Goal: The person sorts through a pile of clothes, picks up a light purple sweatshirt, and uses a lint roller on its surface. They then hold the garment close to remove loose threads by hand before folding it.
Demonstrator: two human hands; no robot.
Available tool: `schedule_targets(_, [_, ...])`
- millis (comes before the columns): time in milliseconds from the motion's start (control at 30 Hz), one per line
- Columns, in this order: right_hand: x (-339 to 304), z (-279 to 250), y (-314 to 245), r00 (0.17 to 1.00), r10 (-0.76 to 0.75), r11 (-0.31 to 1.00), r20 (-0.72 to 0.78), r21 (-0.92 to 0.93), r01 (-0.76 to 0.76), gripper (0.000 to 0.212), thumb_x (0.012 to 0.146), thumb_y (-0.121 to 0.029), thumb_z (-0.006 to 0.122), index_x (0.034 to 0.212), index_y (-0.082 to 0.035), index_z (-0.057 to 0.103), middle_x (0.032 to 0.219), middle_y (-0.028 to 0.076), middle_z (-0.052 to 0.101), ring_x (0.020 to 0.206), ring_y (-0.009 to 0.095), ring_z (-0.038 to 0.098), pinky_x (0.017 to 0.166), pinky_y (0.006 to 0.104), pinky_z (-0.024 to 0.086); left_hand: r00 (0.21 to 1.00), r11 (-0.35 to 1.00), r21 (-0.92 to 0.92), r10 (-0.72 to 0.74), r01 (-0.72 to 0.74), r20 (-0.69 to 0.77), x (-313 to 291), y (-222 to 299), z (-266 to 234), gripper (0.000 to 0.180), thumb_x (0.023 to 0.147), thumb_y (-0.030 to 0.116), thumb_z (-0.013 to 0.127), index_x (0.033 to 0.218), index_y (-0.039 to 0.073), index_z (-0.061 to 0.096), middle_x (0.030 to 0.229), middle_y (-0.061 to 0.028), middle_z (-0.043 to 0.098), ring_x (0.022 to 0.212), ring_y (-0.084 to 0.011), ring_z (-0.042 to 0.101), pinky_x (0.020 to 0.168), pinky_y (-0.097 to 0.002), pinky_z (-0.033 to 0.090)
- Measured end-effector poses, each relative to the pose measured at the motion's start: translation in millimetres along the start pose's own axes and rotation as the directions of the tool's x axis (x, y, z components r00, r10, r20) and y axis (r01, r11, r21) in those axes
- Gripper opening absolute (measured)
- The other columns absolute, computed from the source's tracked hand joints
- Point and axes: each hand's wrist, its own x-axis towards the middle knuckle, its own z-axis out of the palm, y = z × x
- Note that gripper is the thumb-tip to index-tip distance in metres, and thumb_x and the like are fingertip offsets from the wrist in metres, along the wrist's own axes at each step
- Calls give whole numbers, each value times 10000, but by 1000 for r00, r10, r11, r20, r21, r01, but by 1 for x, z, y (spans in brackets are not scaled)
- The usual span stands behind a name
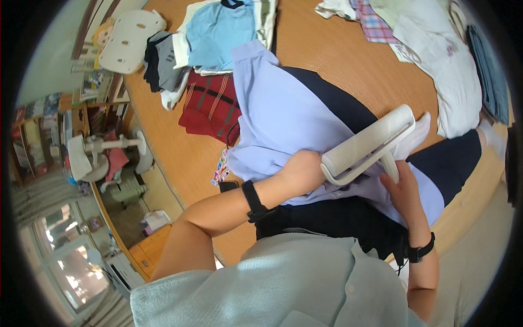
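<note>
Across our lap, near the centre and spreading toward four o'clock, lies a soft lavender fabric garment (289, 109), probably laid out so that its surface stays within reach of both hands. Our right hand (403, 191), at about four o'clock, has its fingers curled closed around the slim handle of a white lint roller with a long cylindrical head and plastic frame (368, 144); that grip likely lets us steer the head, which slants up toward two o'clock. We cannot tell whether the head touches the cloth. Our left hand (306, 171), just right of centre, rests against the garment, perhaps to steady it; the roller hides its fingers, so we cannot tell how open they are or whether they pinch anything. Toward eleven o'clock, a light-blue folded fabric top (220, 35) lies on other clothes, with a dark-red checked cloth (210, 106) nearer to us, and at two o'clock rumpled white fabric clothing (430, 54) lies beside folded blue denim (487, 76). These sit around the edges of the brown woven mat (321, 46), seemingly to leave our lap free for working.
</note>
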Motion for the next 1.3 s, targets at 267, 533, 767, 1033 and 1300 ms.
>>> schedule_targets(267, [9, -15, -67, 927, 239, 941, 288, 167, -294, 301, 904, -199, 498, 1149, -26, 489, 829, 155, 573, 696, 263, 542, 661, 334, 438, 746, 749, -285, 391, -598, -539, -7, 37, 13, 118, 780, 61, 496, 816, 70, 608, 679, -139, 602, 686, -305, 613, 638, -401, 479])
schedule_targets(533, [74, 32, -118, 930, -244, 759, 274, -544, 359, 374, 861, -204, 499, 1194, -39, 456, 844, 187, 599, 732, 355, 612, 632, 439, 495, 695, 640, -282, 609, -715, -381, 4, 31, 36, 89, 793, 134, 515, 775, 95, 594, 680, -122, 595, 673, -313, 596, 620, -405, 447])
schedule_targets(767, [198, 102, -222, 868, -378, 488, 323, -727, 483, 247, 851, -130, 417, 1043, -7, 511, 820, 212, 634, 776, 339, 633, 659, 450, 496, 649, 596, -266, 644, -758, -406, 2, 20, 27, 137, 818, 200, 511, 769, 97, 587, 686, -141, 585, 698, -319, 582, 616, -436, 431])
schedule_targets(1033, [184, 79, -202, 888, -328, 562, 322, -689, 457, 366, 858, -202, 477, 1166, -5, 456, 880, 208, 629, 775, 371, 620, 662, 468, 490, 717, 476, -539, 397, -695, -573, -65, -49, -69, 216, 863, 168, 542, 1038, 52, 594, 917, -86, 633, 796, -194, 603, 720, -321, 489])
schedule_targets(1300, [56, 28, -61, 928, -244, 761, 280, -538, 362, 537, 865, -207, 508, 1337, -71, 290, 918, 225, 581, 712, 402, 586, 598, 469, 475, 698, 897, -399, -161, -192, -698, -32, -164, -79, 276, 825, 194, 611, 1049, 43, 555, 932, -68, 573, 815, -150, 553, 713, -280, 466])
